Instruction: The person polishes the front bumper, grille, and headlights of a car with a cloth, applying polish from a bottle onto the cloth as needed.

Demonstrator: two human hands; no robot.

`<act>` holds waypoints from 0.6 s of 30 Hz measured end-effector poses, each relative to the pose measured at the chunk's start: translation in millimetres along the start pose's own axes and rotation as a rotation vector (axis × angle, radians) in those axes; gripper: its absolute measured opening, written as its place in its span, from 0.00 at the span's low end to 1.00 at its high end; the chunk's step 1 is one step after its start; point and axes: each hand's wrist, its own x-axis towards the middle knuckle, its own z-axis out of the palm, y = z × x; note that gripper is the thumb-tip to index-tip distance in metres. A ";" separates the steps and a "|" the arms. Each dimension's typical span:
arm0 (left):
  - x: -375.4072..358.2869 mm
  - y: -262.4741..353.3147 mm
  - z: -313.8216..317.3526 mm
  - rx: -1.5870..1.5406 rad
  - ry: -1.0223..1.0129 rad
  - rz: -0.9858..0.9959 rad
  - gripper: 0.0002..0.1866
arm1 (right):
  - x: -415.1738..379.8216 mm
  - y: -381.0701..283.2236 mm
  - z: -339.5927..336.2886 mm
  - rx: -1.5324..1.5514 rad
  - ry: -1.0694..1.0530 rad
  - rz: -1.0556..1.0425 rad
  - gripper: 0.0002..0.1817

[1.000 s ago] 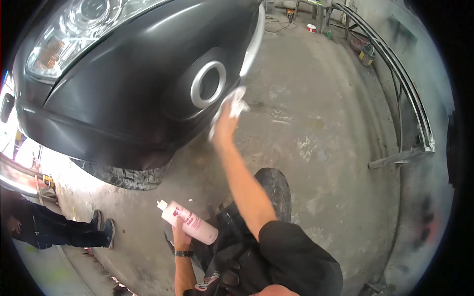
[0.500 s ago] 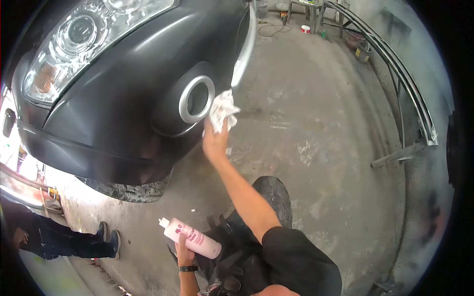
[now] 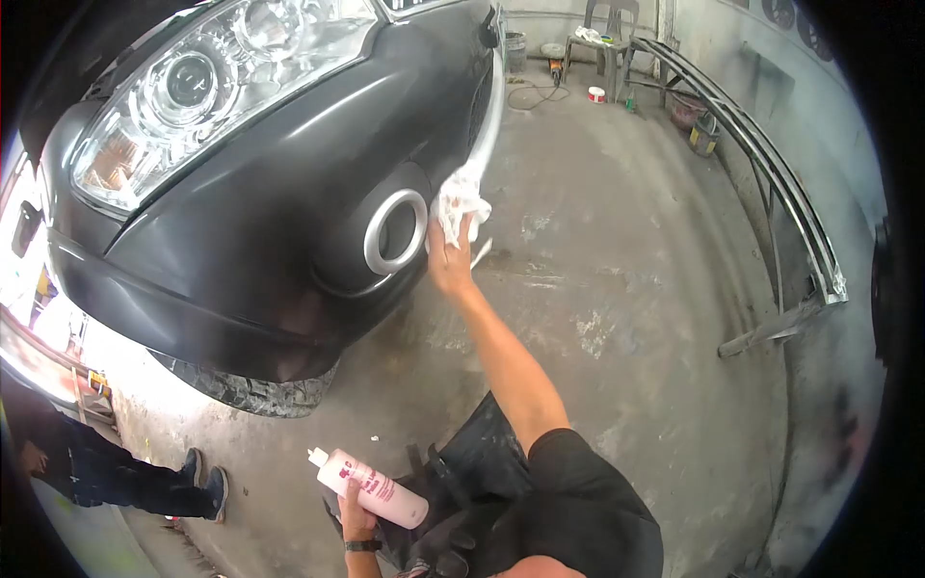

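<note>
My left hand [image 3: 357,517] is wrapped round a pink squeeze bottle [image 3: 374,488] with a white nozzle and red print. The bottle lies tilted in front of my body, its nozzle up and to the left. With my arm stretched forward, my right hand [image 3: 450,258] presses a crumpled white cloth [image 3: 461,205] against the outer side of a dark car bumper [image 3: 251,222]. The cloth is just right of the bumper's silver ring [image 3: 396,231]. Some fingers of the right hand are hidden by the cloth. A clear headlight [image 3: 193,87] sits above the bumper.
Another person's dark-trousered legs [image 3: 135,472] are at lower left. A long metal frame [image 3: 761,144] stands along the right wall. At the back are a chair [image 3: 607,43], buckets [image 3: 703,135] and a cable [image 3: 540,96] on the concrete floor [image 3: 617,260].
My right hand has moved forward and slightly right along the bumper with the cloth. The view has shifted a little. My left hand still grips the bottle.
</note>
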 end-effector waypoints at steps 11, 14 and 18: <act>0.8 2.7 8.1 -0.004 -0.040 -0.012 0.19 | 69.4 -24.3 -42.3 0.046 -0.181 -0.302 0.25; 1.8 2.0 4.0 0.011 -0.039 -0.015 0.20 | 90.3 -16.0 -21.6 -0.019 -0.107 -0.307 0.27; -1.7 4.1 0.1 0.025 -0.034 -0.021 0.20 | 97.3 -24.4 -13.7 0.210 0.029 -0.096 0.23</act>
